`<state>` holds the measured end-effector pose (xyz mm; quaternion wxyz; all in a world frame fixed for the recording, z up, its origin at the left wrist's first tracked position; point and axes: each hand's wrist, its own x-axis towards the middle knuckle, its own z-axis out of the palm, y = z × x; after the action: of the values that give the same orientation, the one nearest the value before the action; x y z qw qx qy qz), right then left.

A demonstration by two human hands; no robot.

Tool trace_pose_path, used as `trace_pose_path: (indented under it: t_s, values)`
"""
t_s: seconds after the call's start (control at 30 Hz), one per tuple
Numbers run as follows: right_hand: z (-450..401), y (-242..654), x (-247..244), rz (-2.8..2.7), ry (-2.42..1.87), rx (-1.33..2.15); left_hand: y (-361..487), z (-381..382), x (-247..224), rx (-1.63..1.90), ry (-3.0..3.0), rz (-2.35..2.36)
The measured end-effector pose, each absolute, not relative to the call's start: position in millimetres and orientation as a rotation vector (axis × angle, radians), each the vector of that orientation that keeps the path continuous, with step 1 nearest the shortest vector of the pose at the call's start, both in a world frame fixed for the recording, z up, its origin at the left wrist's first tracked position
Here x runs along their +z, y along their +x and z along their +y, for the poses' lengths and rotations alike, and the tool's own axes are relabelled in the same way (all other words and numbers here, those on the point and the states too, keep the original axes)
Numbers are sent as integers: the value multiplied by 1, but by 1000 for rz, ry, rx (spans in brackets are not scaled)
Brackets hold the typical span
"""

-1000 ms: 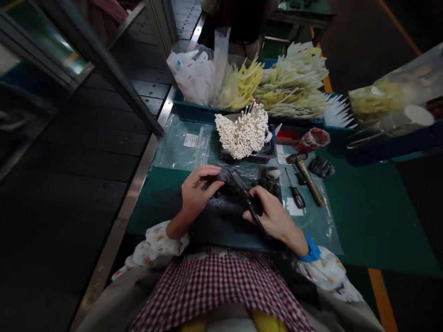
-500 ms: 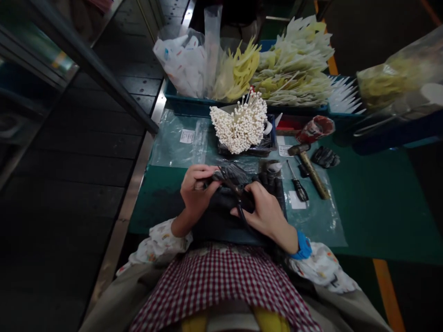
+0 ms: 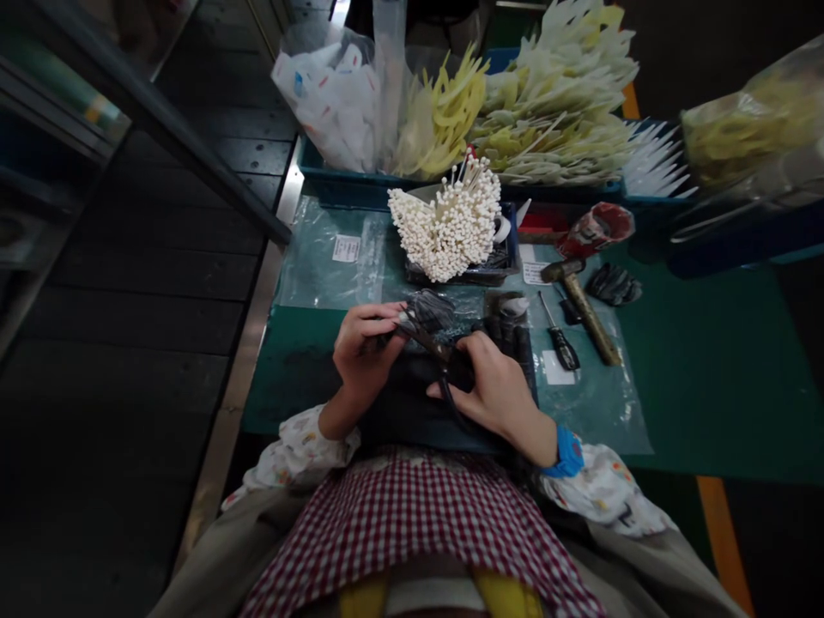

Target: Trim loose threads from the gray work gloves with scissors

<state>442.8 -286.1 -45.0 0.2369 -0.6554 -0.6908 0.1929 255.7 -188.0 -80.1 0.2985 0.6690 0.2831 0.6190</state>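
Observation:
My right hand [image 3: 499, 390] is closed around the black-handled scissors [image 3: 445, 365], whose dark blades point up and left toward my left fingertips. My left hand [image 3: 368, 348] is closed in a pinch, and a small pale bit shows at its fingertips by the blade tips. What else it grips is too dark to make out. Just beyond the blades lies a crumpled dark grey bundle [image 3: 433, 307]. Beneath both hands is a black sheet [image 3: 405, 403] at the table's near edge. Right of the scissors are dark rolled pieces [image 3: 515, 335], partly behind my right hand.
A small box [image 3: 493, 273] holds a bunch of white-tipped sticks [image 3: 451, 232]. To the right lie a screwdriver [image 3: 559, 339], a hammer [image 3: 585, 318], dark gloves [image 3: 614, 285] and a red can [image 3: 596, 230]. Teal trays [image 3: 354, 189] with pale, yellowish strips line the back. A metal post [image 3: 212, 167] stands left.
The view has shifted slightly, so the table items sit a little differently in the picture. Both hands keep nearly the same pose, with the scissor blades still at my left fingertips.

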Motion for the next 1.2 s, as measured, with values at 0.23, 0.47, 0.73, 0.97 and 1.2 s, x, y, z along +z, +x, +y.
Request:
trace_pose_path:
  t_s: [0.23,0.47,0.73,0.97,1.2]
  values:
    - [-284,442,-46,-1916,-1793,472,254,-189,-80,1647,1775,702]
    - [-285,443,-47,-1930,-1831,472,253,-189,-78,1636,1823,703]
    - [-285,446,-50,-2018,-1888,363,250,-190,-78,1601,1859,743]
    - [-284,452,-47,-2090,-1862,335,248,-192,-76,1536,1844,737]
    - [-286,456,-48,-2093,-1818,379,247,-196,-86,1479,1666,811]
